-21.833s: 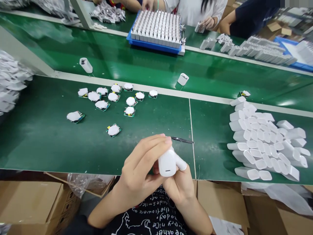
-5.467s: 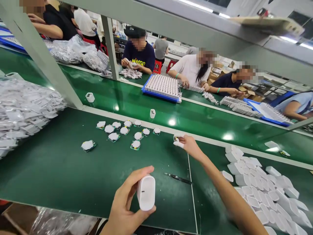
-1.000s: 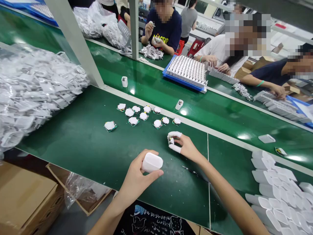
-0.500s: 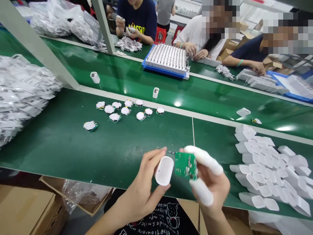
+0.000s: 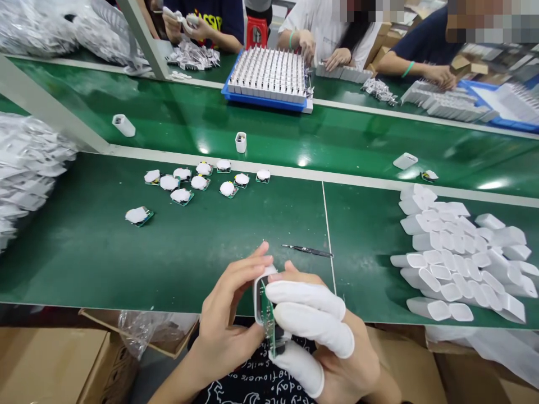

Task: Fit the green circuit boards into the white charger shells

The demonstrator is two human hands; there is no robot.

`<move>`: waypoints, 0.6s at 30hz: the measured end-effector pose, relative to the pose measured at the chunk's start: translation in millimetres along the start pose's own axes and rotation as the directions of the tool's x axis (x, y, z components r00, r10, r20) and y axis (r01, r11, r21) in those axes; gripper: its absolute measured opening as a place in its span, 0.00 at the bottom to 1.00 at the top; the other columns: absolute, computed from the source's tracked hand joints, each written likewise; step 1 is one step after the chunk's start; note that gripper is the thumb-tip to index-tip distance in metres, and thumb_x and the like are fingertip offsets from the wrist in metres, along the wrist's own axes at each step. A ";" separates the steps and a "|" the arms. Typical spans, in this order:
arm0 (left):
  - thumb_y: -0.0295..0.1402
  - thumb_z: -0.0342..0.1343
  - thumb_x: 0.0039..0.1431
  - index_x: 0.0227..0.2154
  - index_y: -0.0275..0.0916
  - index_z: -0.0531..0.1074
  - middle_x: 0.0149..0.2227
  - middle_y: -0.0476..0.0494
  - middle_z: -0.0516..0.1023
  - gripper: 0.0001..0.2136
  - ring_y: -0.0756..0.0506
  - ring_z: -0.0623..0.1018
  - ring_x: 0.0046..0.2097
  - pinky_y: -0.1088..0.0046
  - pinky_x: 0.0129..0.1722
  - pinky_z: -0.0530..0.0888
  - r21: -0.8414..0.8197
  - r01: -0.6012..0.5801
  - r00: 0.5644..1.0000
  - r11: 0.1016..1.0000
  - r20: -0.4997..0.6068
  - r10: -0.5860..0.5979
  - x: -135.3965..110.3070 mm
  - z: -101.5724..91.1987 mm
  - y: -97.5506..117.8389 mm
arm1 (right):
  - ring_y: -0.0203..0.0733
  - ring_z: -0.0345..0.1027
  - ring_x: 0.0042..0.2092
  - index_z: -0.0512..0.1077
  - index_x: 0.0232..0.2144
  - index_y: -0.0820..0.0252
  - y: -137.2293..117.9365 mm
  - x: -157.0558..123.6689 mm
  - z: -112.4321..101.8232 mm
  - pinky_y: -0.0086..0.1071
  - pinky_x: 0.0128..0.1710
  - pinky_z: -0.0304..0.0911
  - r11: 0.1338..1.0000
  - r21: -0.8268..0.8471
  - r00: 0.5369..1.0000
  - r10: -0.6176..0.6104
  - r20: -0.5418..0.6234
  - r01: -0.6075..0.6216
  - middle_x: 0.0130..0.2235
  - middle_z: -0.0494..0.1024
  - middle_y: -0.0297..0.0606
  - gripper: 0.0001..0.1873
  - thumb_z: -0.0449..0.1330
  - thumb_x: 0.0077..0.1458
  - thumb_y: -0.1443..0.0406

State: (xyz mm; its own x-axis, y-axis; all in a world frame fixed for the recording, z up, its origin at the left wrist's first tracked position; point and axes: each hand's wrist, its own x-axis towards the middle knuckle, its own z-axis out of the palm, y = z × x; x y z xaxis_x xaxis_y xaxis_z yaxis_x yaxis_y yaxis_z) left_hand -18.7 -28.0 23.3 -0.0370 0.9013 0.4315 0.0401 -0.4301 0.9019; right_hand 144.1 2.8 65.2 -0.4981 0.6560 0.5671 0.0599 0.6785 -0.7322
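My left hand is closed around a white plastic housing, its open end turned toward my right. With white finger cots on several fingers, my right hand grips a green circuit board at the housing's mouth. One edge of the board lies at or just inside the opening; fingers hide how deep it sits. Beyond my hands, black tweezers lie on the green bench. Several circuit boards with white tops lie farther off to the left.
Many white housings are grouped at the right. A pile of bagged white parts fills the left edge. Behind a raised rail, a green strip holds a few housings. Across it, co-workers handle parts near a blue tray.
My right hand has brought the circuit board left to the housing's mouth and turned it edge-on. The tweezers now show fully. The whole view has shifted.
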 end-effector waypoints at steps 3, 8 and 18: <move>0.20 0.58 0.57 0.56 0.40 0.64 0.54 0.42 0.72 0.24 0.42 0.68 0.64 0.68 0.61 0.71 -0.003 -0.005 1.000 1.000 0.007 0.005 0.0 -0.2 0.8 | 0.44 0.69 0.57 0.63 0.56 0.60 -1.8 0.0 0.2 0.45 0.63 0.61 1.000 -0.018 1.000 0.008 0.007 -0.008 0.51 0.75 0.47 0.24 0.59 0.58 0.73; 0.20 0.58 0.57 0.56 0.39 0.64 0.54 0.41 0.72 0.24 0.42 0.68 0.63 0.69 0.61 0.71 0.008 -0.015 1.000 1.000 0.017 0.015 1.4 -0.3 2.4 | 0.43 0.66 0.59 0.63 0.57 0.63 3.6 -3.3 6.0 0.44 0.64 0.59 0.999 -0.031 0.999 -0.045 -0.028 0.044 0.51 0.75 0.49 0.21 0.54 0.62 0.71; 0.22 0.57 0.59 0.55 0.37 0.65 0.53 0.40 0.73 0.21 0.42 0.70 0.62 0.68 0.60 0.72 0.014 -0.050 0.999 0.999 0.004 0.050 3.8 1.1 1.8 | 0.47 0.66 0.59 0.59 0.62 0.57 1.0 -10.8 7.8 0.51 0.65 0.58 0.999 -0.022 0.999 0.050 -0.019 -0.050 0.57 0.72 0.46 0.29 0.57 0.60 0.72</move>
State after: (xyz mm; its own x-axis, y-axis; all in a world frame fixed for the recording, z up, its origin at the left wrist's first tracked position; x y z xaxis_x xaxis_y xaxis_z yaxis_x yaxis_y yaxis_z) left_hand -17.7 -25.2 26.6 -0.0314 0.8790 0.4757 0.0559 -0.4737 0.8789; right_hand 142.8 -6.1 55.4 -0.4779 0.6952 0.5370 0.1035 0.6516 -0.7515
